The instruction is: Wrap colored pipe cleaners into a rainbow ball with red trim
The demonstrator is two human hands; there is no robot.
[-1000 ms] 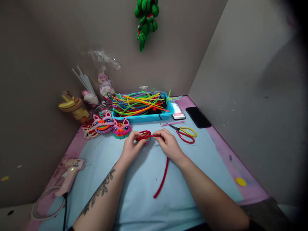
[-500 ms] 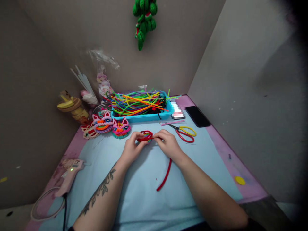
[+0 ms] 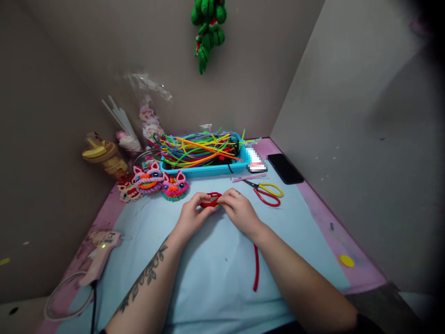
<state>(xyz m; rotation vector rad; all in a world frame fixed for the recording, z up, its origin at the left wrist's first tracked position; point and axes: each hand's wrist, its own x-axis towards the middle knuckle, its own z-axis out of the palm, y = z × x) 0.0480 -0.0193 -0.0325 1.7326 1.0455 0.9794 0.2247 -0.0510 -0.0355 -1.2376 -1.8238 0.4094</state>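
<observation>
Here, left fingers (image 3: pixel 207 212) and right fingers (image 3: pixel 228 199) around red loops (image 3: pixel 214 195), cup print (image 3: pixel 116 165) illegible.

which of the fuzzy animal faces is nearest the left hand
The rightmost face, with the teal bottom fringe; the purple-fringed middle face and whitish leftmost face sit farther left.

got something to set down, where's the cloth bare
Bare cloth shows between the glue gun and left forearm, and from the right forearm toward the yellow disc, below the scissors. The back left is crowded: colorful heads, cup and blue tray packed close together.
</observation>
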